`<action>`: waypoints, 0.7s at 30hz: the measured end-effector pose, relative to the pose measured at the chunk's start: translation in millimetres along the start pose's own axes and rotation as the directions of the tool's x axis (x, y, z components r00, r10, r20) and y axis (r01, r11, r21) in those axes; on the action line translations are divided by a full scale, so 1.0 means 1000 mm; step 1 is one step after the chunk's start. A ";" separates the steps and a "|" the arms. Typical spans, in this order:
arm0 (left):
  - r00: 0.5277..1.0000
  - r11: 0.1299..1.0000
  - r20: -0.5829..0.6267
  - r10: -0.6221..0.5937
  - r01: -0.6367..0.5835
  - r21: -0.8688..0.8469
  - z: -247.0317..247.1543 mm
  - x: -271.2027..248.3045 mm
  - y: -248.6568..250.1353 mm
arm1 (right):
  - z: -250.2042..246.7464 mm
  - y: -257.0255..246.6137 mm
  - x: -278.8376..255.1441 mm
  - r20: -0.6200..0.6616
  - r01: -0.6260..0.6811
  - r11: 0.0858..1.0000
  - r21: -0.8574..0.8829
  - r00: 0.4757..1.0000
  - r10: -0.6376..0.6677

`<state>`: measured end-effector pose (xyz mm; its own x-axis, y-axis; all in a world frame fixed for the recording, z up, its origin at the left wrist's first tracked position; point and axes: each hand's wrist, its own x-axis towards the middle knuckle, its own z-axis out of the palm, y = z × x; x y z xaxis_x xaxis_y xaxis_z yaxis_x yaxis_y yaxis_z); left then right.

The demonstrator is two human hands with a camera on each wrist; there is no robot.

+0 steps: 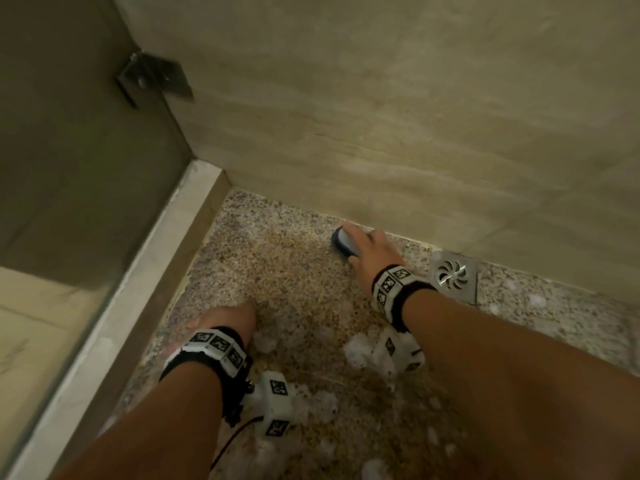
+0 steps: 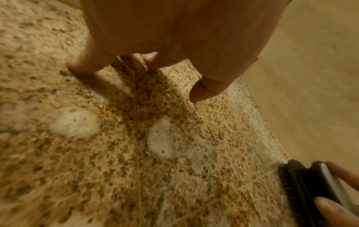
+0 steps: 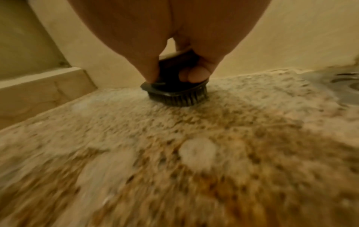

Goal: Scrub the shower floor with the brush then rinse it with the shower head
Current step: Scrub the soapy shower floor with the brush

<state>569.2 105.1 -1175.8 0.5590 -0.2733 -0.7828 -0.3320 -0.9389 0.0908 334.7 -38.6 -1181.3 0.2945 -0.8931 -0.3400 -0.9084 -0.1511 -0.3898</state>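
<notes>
My right hand (image 1: pixel 369 252) grips a dark scrub brush (image 1: pixel 343 241) by its handle and holds its bristles (image 3: pixel 178 98) down on the speckled granite shower floor (image 1: pixel 277 271), close to the back wall. The same brush (image 2: pixel 303 184) shows at the lower right of the left wrist view. My left hand (image 1: pixel 225 315) rests on the wet floor nearer to me, its fingertips (image 2: pixel 77 66) spread and touching the stone. White foam patches (image 2: pixel 75 122) lie on the floor (image 3: pixel 194 153) between the hands. No shower head is in view.
A square metal drain (image 1: pixel 453 275) sits right of the brush against the beige tiled wall (image 1: pixel 415 116). A raised pale curb (image 1: pixel 145 271) and a glass panel with a metal bracket (image 1: pixel 152 77) bound the left side.
</notes>
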 end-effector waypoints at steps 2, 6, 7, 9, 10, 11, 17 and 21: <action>1.000 1.000 -0.005 0.015 -0.015 0.020 0.001 -0.003 0.001 | -0.012 0.015 0.010 0.063 0.045 0.997 -0.056 0.997 -0.042; 0.999 0.997 -0.008 0.044 -0.043 0.060 -0.001 -0.008 0.003 | -0.047 0.071 0.003 0.099 0.041 0.985 -0.166 0.995 -0.025; 0.999 0.998 -0.011 0.033 -0.032 0.060 -0.001 -0.009 0.003 | -0.053 0.086 -0.003 0.097 0.028 0.984 -0.178 0.995 -0.011; 1.000 0.998 -0.009 0.023 -0.022 0.061 -0.001 -0.011 0.004 | -0.059 0.107 -0.013 0.080 -0.030 0.985 -0.168 0.996 0.044; 1.000 0.998 -0.008 0.025 -0.024 0.058 -0.001 -0.011 0.004 | -0.059 0.111 -0.017 0.068 -0.064 0.986 -0.152 0.995 0.075; 0.999 0.998 -0.014 0.030 -0.029 0.053 0.000 -0.011 0.003 | -0.058 0.111 -0.020 0.051 -0.088 0.987 -0.134 0.994 0.095; 1.000 0.993 -0.028 0.008 -0.004 0.114 0.002 -0.013 0.001 | -0.026 0.034 -0.015 0.008 -0.028 1.000 0.008 1.000 0.028; 1.000 0.999 -0.028 -0.007 0.008 0.053 0.002 -0.014 0.003 | 0.011 -0.027 -0.011 0.201 0.240 0.970 -0.042 0.953 -0.227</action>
<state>558.8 106.4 -1165.2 0.5823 -0.2728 -0.7659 -0.3675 -0.9286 0.0514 359.4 -20.1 -1176.6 0.5463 -0.7319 -0.4073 -0.8230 -0.3787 -0.4234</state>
